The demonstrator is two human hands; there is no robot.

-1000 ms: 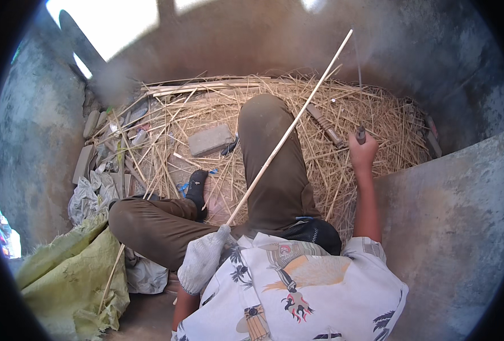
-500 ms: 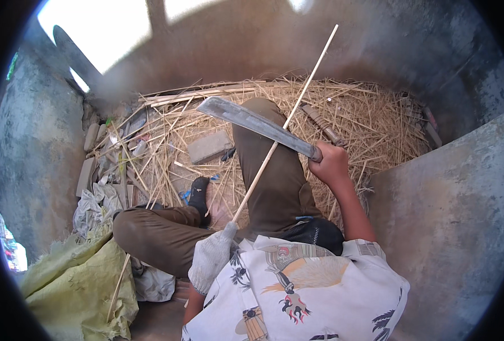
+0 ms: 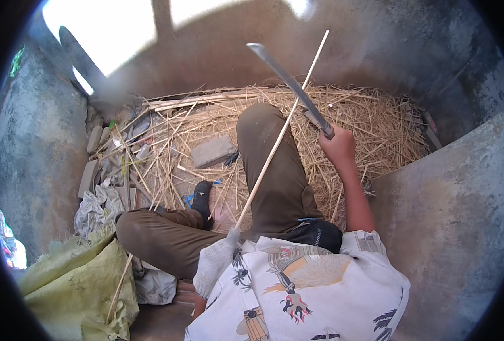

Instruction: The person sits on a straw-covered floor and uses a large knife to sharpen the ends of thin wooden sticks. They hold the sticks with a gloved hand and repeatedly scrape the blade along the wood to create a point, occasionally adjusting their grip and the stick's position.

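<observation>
I sit on the ground with my knees bent. My left hand (image 3: 213,262), in a pale cloth glove, grips the near end of a long thin pale stick (image 3: 279,135) that slants up across my right knee toward the far wall. My right hand (image 3: 338,146), bare, is closed on the handle of a long grey machete (image 3: 289,84). The blade is raised, pointing up and to the left, and crosses the stick near its upper part.
A heap of dry straw (image 3: 371,128) covers the ground ahead. A grey brick (image 3: 213,151) lies in it by my knee. Stones and scraps sit at the left, a green sack (image 3: 76,284) at the lower left, a concrete slab (image 3: 450,210) at my right.
My right hand went from resting on the straw to gripping the machete, then raised it. The blade swung from lying leftward to pointing steeply upward. The stick stayed nearly in place.
</observation>
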